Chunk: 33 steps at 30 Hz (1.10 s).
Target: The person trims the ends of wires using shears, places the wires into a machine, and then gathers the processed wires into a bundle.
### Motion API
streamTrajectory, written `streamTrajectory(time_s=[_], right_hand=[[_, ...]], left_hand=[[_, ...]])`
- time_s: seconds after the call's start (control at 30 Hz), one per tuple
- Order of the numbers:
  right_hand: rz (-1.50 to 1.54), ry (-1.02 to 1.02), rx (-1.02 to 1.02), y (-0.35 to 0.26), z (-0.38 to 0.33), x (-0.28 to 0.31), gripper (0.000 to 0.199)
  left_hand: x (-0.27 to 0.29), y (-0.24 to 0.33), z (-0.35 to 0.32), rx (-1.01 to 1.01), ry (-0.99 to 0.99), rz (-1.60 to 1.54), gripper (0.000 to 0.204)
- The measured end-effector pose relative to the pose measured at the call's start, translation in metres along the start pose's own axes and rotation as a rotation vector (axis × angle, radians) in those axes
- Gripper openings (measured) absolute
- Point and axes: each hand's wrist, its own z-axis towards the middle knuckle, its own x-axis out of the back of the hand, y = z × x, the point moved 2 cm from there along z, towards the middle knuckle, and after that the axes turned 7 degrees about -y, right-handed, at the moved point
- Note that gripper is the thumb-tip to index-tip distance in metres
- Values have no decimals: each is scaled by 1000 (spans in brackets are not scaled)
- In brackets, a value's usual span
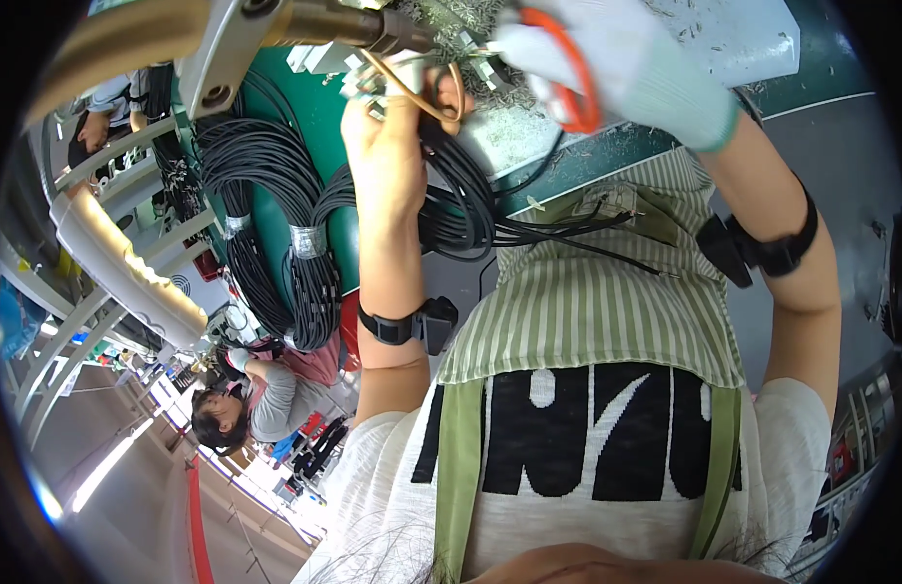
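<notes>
My right hand (616, 73), in a white knit glove with a pale green cuff, grips red-handled scissors (585, 97). Motion blurs the glove and the handles, and the blades are hard to make out. Close by on the left, my left hand (387, 131) has its fingers closed around the upper end of black cables (460, 195). Small pale pieces and a tan loop (458, 92) show at its fingertips. From there the cables bend down past my left wrist, and several loose ends (616, 229) reach over my striped apron (597, 311).
Thick coils of black cable (266, 156), bound with silvery tape (308, 241), hang over the green table's left side. Short dark clippings litter a white board (723, 39). A brown lamp arm (314, 24) crosses the upper left. Two other people work further left.
</notes>
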Motion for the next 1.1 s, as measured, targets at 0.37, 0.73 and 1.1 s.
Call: streamTrajectory(time_s=[0.37,0.73,1.1], right_hand=[[-628,159,344,-29,-68,-61,32],[-702,37,533,-1,-55,-97,38],[-522,151,345,-11,-80,-36,18]], left_hand=[[8,-16,-49,237,-255,-1091,18],[-2,-13,-59,458,-132,-995,33],[-17,26,-64,236,-645,-63,22]])
